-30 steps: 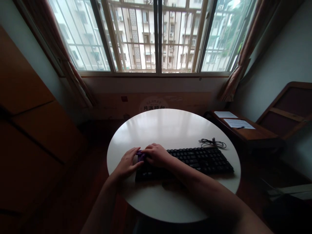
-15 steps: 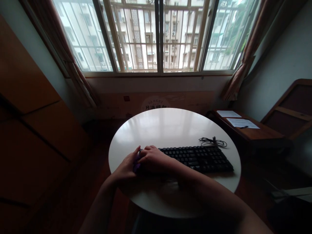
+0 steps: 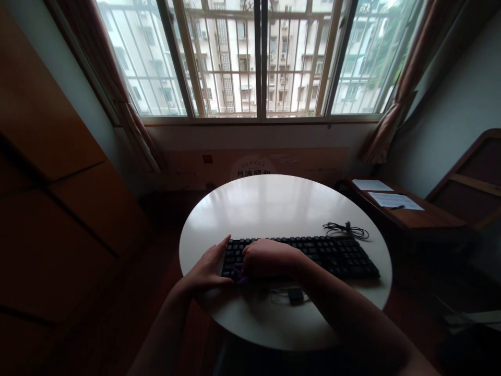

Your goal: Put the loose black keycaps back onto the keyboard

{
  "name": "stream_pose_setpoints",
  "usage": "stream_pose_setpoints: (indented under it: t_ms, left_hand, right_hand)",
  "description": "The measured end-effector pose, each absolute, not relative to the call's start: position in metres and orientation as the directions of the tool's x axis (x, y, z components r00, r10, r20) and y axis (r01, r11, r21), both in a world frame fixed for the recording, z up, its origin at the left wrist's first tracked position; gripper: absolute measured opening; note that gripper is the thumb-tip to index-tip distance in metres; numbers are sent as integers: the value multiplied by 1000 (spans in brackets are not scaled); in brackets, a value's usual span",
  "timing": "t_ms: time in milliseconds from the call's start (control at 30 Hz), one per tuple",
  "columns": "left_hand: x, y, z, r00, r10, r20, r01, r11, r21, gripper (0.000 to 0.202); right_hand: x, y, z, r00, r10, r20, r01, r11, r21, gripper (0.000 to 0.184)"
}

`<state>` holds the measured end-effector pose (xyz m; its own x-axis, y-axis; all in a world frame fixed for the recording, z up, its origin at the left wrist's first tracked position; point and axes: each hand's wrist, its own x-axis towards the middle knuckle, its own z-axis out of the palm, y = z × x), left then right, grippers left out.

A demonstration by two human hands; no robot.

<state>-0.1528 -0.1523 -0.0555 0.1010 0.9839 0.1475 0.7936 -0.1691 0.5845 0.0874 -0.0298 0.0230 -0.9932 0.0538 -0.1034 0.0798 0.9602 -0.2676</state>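
Observation:
A black keyboard (image 3: 344,258) lies across the near half of the round white table (image 3: 266,209). My left hand (image 3: 207,269) grips its left end, the thumb along the front edge and the fingers reaching towards the back corner. Over the keys on the left side is my right hand (image 3: 270,258), its fingers curled around a small purple, soft-looking piece, perhaps a cloth (image 3: 240,279). Part of the purple piece shows below the fingers, against the keys; the rest is hidden by the hand.
A bundled black cable (image 3: 346,230) lies behind the keyboard's right end. Near the front of the table is a small black object (image 3: 295,296) with a thin cord. To the right, a wooden side table (image 3: 418,219) carries papers (image 3: 395,200) and a pen.
My right hand has moved right, away from my left hand, with the purple piece sliding over the keys. My left hand stays at the keyboard's end, and more left-side keys are visible.

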Motion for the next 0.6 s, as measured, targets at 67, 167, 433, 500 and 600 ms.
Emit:
stream_pose_setpoints:
  t_ms: [67,167,433,500,600]
  left_hand:
    - [-153,-152,-55,99,986,134,784,-161,600,122]
    - [-153,-153,-56,89,987,135,770,-154,620,122]
    - [-148,-154,-54,78,979,191,750,-184,636,123]
    - [-148,-153,-54,81,978,192,751,-186,634,124]
    - [-149,-153,-56,93,977,192,752,-195,629,124]
  right_hand:
    - [97,-24,29,-982,97,-164,140,952,-273,29]
    - [104,-16,33,-984,134,-118,162,947,-279,29]
    - [61,-36,-1,-886,416,206,369,900,-231,35]
    - [52,-41,-9,-890,415,189,369,899,-235,36]
    - [47,-45,-13,-915,371,160,327,912,-249,35]
